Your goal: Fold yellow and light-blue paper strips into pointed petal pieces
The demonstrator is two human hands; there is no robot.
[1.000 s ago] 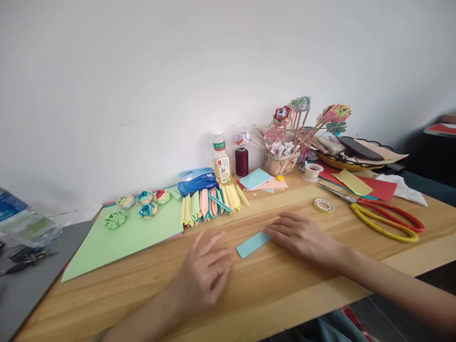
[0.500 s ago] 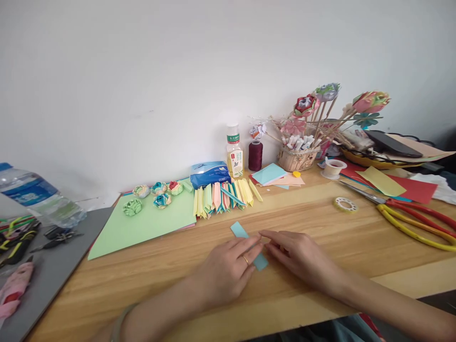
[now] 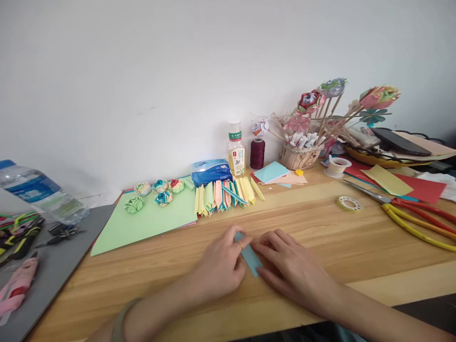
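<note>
A narrow light-blue paper strip (image 3: 251, 260) lies slanted on the wooden table between my hands. My left hand (image 3: 225, 260), with a ring on one finger, is closed over the strip's far end, and its fingertips hide that part. From the other side my right hand (image 3: 297, 268) grips the strip's right edge, its thumb at the near corner and its bent fingers by the upper edge. Beyond them a row of folded colored paper pieces (image 3: 217, 195) stands in front of a blue tissue pack (image 3: 211, 173).
Folded paper flowers (image 3: 163, 198) rest on green sheets (image 3: 142, 232) at left. Large scissors (image 3: 392, 202) and a tape roll (image 3: 349, 204) lie at right. Against the wall stand a bottle (image 3: 237, 154), a thread spool (image 3: 257, 154) and a flower basket (image 3: 301, 156). A water bottle (image 3: 42, 192) leans at far left.
My left fingers have shifted from the strip's middle to its far end. My right hand has spread along the strip's edge, its thumb now at the near corner. The view has shifted slightly.
</note>
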